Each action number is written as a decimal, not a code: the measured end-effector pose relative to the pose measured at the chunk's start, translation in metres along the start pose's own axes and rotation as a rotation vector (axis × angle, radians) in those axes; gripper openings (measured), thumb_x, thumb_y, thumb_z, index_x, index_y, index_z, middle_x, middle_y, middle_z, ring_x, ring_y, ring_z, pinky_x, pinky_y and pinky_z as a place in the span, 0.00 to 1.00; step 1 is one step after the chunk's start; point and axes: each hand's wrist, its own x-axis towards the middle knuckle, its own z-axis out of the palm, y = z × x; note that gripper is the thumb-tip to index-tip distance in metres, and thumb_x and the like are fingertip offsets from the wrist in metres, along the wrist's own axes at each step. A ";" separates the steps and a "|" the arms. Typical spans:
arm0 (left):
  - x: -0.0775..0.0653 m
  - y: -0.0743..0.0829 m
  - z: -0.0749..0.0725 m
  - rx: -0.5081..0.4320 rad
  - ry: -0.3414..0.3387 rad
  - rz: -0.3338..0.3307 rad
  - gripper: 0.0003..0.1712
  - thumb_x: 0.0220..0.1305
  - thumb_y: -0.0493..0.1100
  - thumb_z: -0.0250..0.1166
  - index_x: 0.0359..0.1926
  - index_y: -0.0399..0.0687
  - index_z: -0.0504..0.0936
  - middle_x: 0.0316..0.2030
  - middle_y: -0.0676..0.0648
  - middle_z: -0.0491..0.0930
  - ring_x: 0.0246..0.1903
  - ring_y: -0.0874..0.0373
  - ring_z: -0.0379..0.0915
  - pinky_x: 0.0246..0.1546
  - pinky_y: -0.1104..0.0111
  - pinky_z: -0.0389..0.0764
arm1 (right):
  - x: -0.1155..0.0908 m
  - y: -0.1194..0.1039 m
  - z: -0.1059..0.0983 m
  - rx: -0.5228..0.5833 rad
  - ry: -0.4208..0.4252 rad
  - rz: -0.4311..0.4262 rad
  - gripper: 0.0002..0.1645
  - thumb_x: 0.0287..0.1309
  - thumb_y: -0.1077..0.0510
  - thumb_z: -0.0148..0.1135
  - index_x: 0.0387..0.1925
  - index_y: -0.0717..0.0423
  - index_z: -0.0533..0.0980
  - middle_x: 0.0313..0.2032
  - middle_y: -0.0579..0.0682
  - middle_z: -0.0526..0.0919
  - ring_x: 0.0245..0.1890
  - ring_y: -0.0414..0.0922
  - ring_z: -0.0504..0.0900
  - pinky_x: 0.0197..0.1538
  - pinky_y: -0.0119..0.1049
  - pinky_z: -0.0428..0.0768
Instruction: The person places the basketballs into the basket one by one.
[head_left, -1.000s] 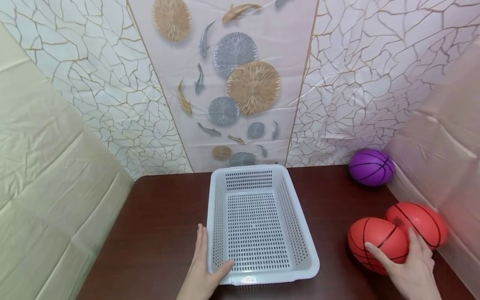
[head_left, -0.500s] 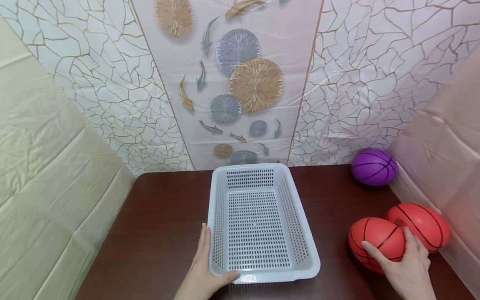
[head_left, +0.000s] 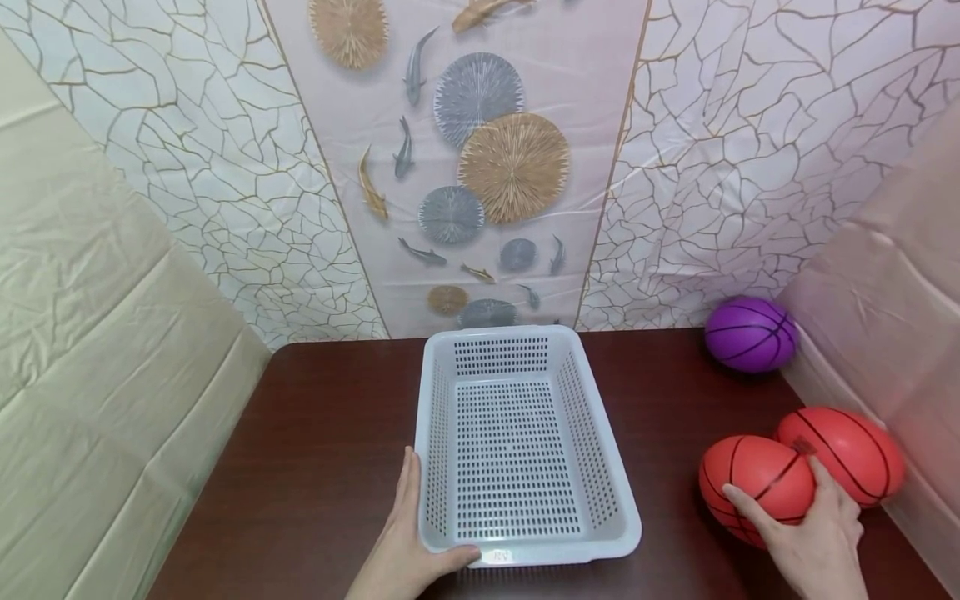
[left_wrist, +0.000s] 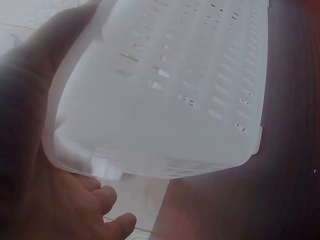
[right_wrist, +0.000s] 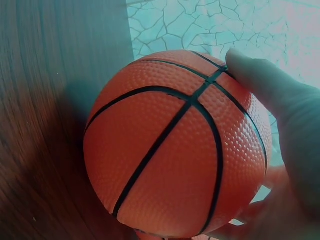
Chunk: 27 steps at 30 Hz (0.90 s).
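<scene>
A pale blue-grey plastic basket point(head_left: 611, 546) with slotted walls sits mid-table. My left hand point(head_left: 405, 533) holds its near left corner, thumb on the front rim and fingers along the outside of the left wall. The left wrist view shows this hand around the basket's corner point(left_wrist: 150, 125). On the right, my right hand point(head_left: 817, 525) grips the nearer red toy basketball point(head_left: 753, 483), its thumb on top and fingers on the right side. In the right wrist view the ball point(right_wrist: 165, 150) lies between thumb and fingers. Behind my right fingers is a second red basketball point(head_left: 843, 454).
A purple basketball point(head_left: 750, 335) sits at the back right, near the side wall. The dark brown table point(head_left: 322, 450) meets a patterned cloth backdrop point(head_left: 480, 167) at the rear. Cream cloth walls stand on both sides.
The left thumb has shifted right along the basket's front rim. My right fingers have moved slightly left against the nearer red ball. The head view has shifted a little; basket and balls look otherwise unmoved.
</scene>
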 end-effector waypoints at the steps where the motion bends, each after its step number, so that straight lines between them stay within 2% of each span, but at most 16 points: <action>1: 0.000 0.000 0.000 -0.003 -0.001 -0.005 0.82 0.31 0.71 0.78 0.76 0.69 0.29 0.75 0.62 0.29 0.72 0.52 0.38 0.66 0.48 0.54 | 0.000 -0.001 0.000 0.001 0.002 0.005 0.71 0.47 0.35 0.72 0.76 0.59 0.38 0.67 0.80 0.41 0.63 0.81 0.40 0.51 0.76 0.56; 17: 0.000 -0.002 0.000 0.007 -0.001 0.001 0.81 0.32 0.71 0.78 0.76 0.69 0.29 0.75 0.62 0.29 0.72 0.52 0.37 0.66 0.48 0.54 | 0.002 -0.004 0.003 -0.004 -0.011 0.120 0.70 0.50 0.31 0.67 0.75 0.62 0.38 0.67 0.80 0.41 0.63 0.79 0.43 0.53 0.72 0.57; 27: 0.000 -0.002 -0.001 -0.013 0.002 0.016 0.80 0.33 0.70 0.78 0.76 0.67 0.30 0.76 0.60 0.30 0.73 0.52 0.36 0.66 0.48 0.53 | 0.002 -0.008 0.002 0.056 0.002 0.108 0.68 0.51 0.33 0.67 0.76 0.60 0.40 0.68 0.78 0.42 0.65 0.76 0.42 0.56 0.72 0.57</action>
